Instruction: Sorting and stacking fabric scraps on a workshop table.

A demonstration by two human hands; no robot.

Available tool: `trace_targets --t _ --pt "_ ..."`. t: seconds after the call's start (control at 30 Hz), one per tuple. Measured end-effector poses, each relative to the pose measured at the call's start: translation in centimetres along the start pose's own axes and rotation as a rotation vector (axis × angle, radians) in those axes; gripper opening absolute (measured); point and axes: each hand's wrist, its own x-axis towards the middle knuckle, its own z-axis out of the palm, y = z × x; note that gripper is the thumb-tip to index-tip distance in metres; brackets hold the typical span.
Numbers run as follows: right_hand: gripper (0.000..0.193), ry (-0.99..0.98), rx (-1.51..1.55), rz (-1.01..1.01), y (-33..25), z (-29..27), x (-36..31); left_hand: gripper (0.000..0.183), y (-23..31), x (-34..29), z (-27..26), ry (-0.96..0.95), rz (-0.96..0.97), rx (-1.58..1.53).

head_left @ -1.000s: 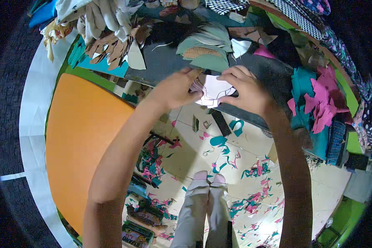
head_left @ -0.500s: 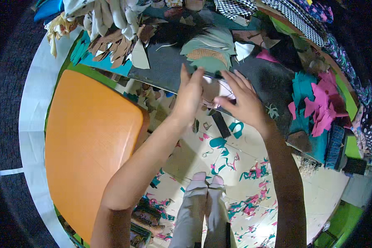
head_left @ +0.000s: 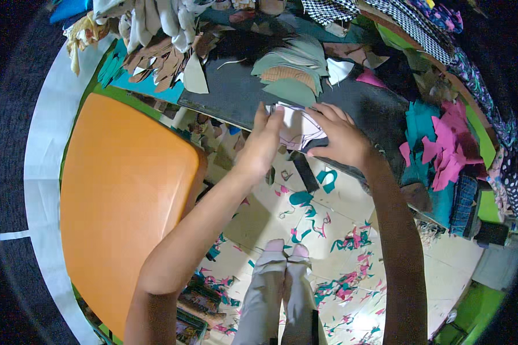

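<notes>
A pale pinkish-white sheet (head_left: pixel 298 127) with dark drawn outlines lies at the near edge of the dark worktable (head_left: pixel 224 100). My left hand (head_left: pixel 263 138) grips its left side, thumb and fingers at the border. At the right side my right hand (head_left: pixel 345 138) rests with thumb and fingers apart, touching the sheet's corner. Whether more layers lie beneath is hard to tell. Just beyond the sheet stands a fanned stack of grey-green cut pieces (head_left: pixel 293 60), with a tan ribbed piece (head_left: pixel 285 75) among them.
Brown scraps (head_left: pixel 161 60) and pale gloves (head_left: pixel 147 26) lie at the far left. Pink cut pieces (head_left: pixel 452 146) and teal pieces (head_left: pixel 420 121) are heaped on the right. An orange stool top (head_left: pixel 126 213) stands at my left. Scraps litter the tiled floor (head_left: pixel 351 207).
My right hand has moved slightly down and right, and my left hand has drawn slightly nearer. More of the pale sheet shows, lying flatter between them.
</notes>
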Motion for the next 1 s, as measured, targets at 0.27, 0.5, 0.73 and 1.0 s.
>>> trace_targets --t 0.27,0.5,0.73,1.0 --pt "0.065 0.045 0.0 0.051 -0.7 0.1 1.4 0.073 3.1 -1.3 -0.1 -0.041 -0.09 0.033" --pt "0.059 0.016 -0.057 0.025 -0.9 -0.2 1.6 0.077 0.5 -1.7 -1.1 -0.157 0.037 0.501" --pt "0.057 0.032 -0.081 0.01 -1.1 0.5 1.1 0.073 2.1 -1.7 -0.2 -0.175 0.007 0.352" --pt "0.054 0.066 -0.034 0.128 1.5 -1.0 1.9 0.068 -0.3 0.8 -0.8 -0.008 0.197 0.41"
